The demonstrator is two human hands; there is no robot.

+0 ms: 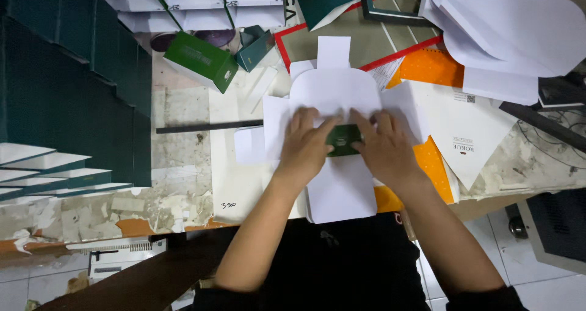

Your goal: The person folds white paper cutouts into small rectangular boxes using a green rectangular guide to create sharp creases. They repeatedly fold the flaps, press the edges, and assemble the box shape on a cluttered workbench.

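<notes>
Head view: both hands' fingers press a small green card onto a white die-cut sheet, edges crowded.

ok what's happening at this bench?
A person presses both hands on a small dark green folded piece lying on a flat white die-cut card blank. The left hand and right hand pinch it from either side. Finished green boxes and stacked white blanks lie around the worn table.
</notes>
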